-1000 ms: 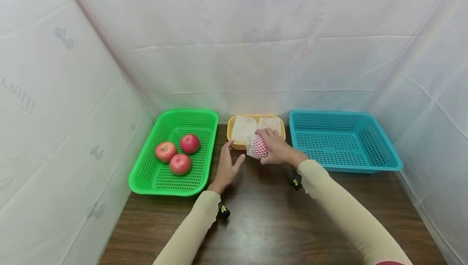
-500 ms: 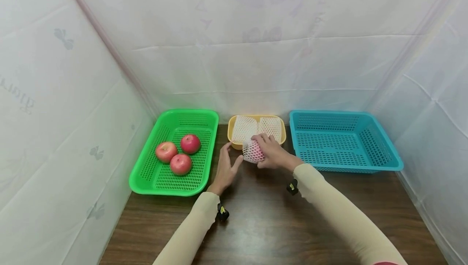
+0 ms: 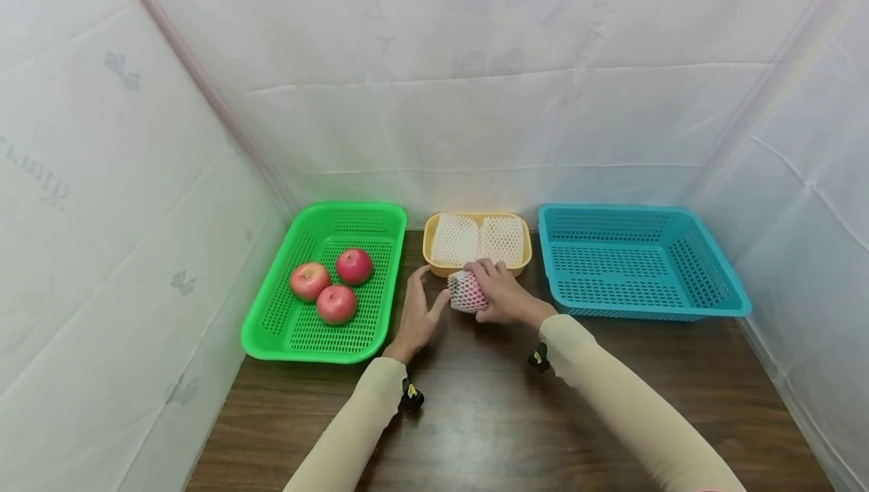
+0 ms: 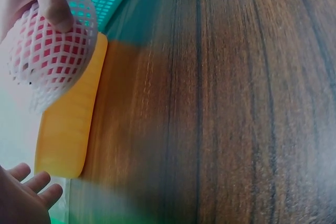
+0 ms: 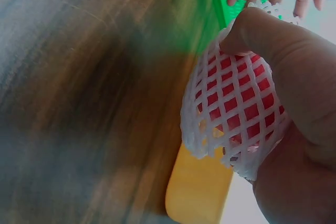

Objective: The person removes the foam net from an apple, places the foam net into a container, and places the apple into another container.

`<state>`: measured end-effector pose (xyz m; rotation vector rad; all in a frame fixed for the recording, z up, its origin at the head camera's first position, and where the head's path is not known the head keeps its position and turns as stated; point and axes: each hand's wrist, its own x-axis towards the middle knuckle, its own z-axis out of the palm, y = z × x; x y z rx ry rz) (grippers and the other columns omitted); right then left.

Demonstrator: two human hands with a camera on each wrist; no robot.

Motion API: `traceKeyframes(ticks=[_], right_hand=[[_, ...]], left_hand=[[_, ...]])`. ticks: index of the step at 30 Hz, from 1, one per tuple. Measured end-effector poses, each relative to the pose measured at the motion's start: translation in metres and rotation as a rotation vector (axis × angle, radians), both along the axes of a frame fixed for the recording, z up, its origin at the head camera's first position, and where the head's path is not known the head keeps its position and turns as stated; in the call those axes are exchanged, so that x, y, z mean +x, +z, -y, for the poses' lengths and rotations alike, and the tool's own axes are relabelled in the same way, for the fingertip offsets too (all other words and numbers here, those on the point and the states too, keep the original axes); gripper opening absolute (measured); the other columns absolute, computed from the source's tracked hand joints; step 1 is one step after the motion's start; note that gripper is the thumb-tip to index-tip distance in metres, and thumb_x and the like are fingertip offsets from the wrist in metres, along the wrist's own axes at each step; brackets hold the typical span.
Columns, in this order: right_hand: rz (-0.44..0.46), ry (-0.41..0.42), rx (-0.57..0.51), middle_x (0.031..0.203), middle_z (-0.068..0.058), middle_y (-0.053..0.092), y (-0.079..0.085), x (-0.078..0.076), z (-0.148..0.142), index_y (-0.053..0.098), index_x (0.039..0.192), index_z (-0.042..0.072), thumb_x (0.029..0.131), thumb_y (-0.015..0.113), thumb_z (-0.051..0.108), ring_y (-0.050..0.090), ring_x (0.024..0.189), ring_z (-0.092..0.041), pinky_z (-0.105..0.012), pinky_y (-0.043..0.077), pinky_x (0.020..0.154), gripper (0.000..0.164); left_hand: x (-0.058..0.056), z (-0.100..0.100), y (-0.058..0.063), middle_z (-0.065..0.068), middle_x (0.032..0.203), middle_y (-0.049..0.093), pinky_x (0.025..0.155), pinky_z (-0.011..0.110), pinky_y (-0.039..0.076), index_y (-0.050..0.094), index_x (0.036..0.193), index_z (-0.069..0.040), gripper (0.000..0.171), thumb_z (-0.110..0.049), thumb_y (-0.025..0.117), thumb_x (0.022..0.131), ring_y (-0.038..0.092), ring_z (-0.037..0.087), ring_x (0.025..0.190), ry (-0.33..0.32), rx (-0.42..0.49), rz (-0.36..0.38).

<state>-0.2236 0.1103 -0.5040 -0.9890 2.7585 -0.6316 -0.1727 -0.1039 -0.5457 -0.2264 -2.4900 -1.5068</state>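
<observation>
In the head view a red apple inside a white foam net sleeve [image 3: 468,293] is gripped by my right hand [image 3: 504,296], just in front of the yellow basket [image 3: 444,272]. The right wrist view has the thumb [image 5: 262,35] pressed on the net, with red skin showing through the mesh. My left hand [image 3: 416,320] is held beside the netted apple with fingers spread and holds nothing. From the left wrist, a gap lies between its fingertips [image 4: 38,182] and the net. Flat foam nets [image 3: 455,239] lie in the yellow basket.
A green basket [image 3: 271,330] with three bare apples [image 3: 336,304] stands at the left. The blue basket [image 3: 611,273] to the right has nothing in it. Behind them rises a white curtain [image 3: 475,122]. All the baskets stand on a dark wooden table [image 3: 475,416].
My right hand has brought the netted apple toward me and leftward, away from the yellow basket and closer to the left hand. The left hand has barely moved.
</observation>
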Motion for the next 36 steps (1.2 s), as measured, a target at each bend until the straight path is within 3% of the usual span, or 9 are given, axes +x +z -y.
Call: traceKeyframes(ticks=[17,36], right_hand=[[0.005,0.043,-0.019,0.144,-0.017,0.039,-0.021,0.009,0.008,0.034,0.150,0.010,0.077,0.089,0.018,0.041,0.118,-0.034,-0.051,0.043,0.097,0.091],[0.008,0.021,0.019,0.145,-0.016,0.037,-0.026,0.010,0.010,0.034,0.151,0.015,0.078,0.089,0.023,0.040,0.118,-0.033,-0.049,0.043,0.098,0.093]], left_hand=[[0.002,0.002,-0.001,0.021,0.155,0.033,0.116,0.057,0.031,0.030,0.154,-0.003,0.069,-0.037,0.059,0.102,0.035,0.044,0.143,0.007,-0.001,0.026],[0.002,0.002,-0.002,0.019,0.156,0.034,0.116,0.059,0.031,0.030,0.154,-0.003,0.067,-0.035,0.059,0.103,0.035,0.042,0.144,0.022,-0.022,0.051]])
